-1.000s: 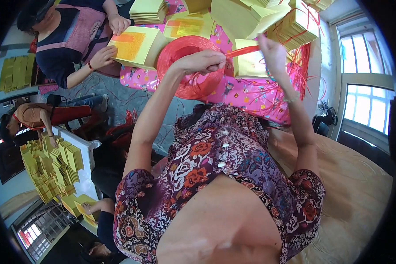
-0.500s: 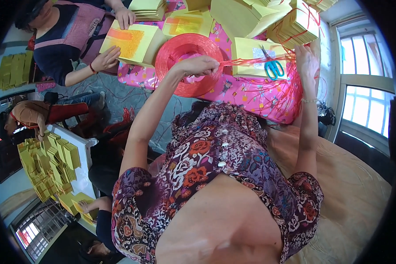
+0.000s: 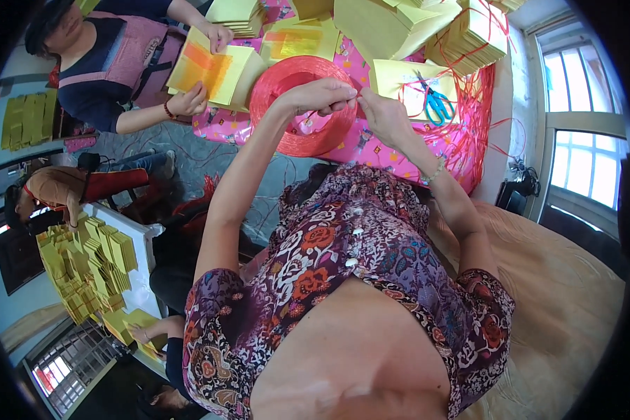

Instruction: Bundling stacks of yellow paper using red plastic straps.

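Note:
My left hand (image 3: 320, 96) is closed above a large roll of red plastic twine (image 3: 308, 143), its fingertips pinching red twine. My right hand (image 3: 386, 117) pinches too, its thumb and fingers almost touching the left fingertips. Only a bit of red shows between them; the rest of the strand is hidden by the fingers. To the right, scissors (image 3: 437, 105) with teal handles lie on a yellow paper stack (image 3: 388, 75). Loose red strands (image 3: 472, 147) trail over the right edge of the pink patterned table cover (image 3: 364, 140).
Yellow paper bundles (image 3: 469, 38) tied with red twine stand at the back right, beside a window (image 3: 584, 84). Across the table a person (image 3: 129, 63) handles orange-marked yellow sheets (image 3: 199, 66). At left, other people sit by a white table (image 3: 143, 262) heaped with yellow bundles.
My right hand has come left from the table's right side to meet my left hand. The strands stretched between them are no longer taut across the paper. The other person's sheets have tilted.

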A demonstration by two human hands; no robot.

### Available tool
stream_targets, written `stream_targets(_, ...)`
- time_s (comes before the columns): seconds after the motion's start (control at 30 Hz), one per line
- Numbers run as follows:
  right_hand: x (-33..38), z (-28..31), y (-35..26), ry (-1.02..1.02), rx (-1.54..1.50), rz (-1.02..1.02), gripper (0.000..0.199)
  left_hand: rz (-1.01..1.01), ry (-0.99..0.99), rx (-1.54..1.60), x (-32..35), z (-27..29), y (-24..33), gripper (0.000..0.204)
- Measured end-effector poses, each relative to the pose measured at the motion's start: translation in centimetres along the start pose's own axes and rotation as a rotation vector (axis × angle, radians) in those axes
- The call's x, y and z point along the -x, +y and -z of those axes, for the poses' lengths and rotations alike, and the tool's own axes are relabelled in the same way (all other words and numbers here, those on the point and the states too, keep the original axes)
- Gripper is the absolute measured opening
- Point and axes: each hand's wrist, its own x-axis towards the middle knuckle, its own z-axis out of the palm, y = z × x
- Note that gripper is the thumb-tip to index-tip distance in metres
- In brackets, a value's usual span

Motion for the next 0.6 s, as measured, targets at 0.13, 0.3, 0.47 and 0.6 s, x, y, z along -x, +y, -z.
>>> stream_targets(0.13,0.1,-0.3,1.1,0.098,-0.007,-0.106,0.02,-0.035,0.135,-0.1,0.3,0.3,-0.9,0.029)
stream_targets(0.3,0.3,-1.2,2.3,0.153,-0.084,-0.281,0.024,-0.159,0.373,-0.057,0.5,1.1,-2.3,0.022)
stream_targets(0.47,-0.4,-2.9,1.5,0.246,-0.235,-0.378,0.029,-0.249,0.667,0.303,-2.2,-1.0,-2.7,0.027)
stream_targets(0.6,-1.5,-4.5,0.0,0.337,-0.346,-0.394,0.029,-0.277,0.835,0.335,-4.3,-2.3,-3.1,0.03)
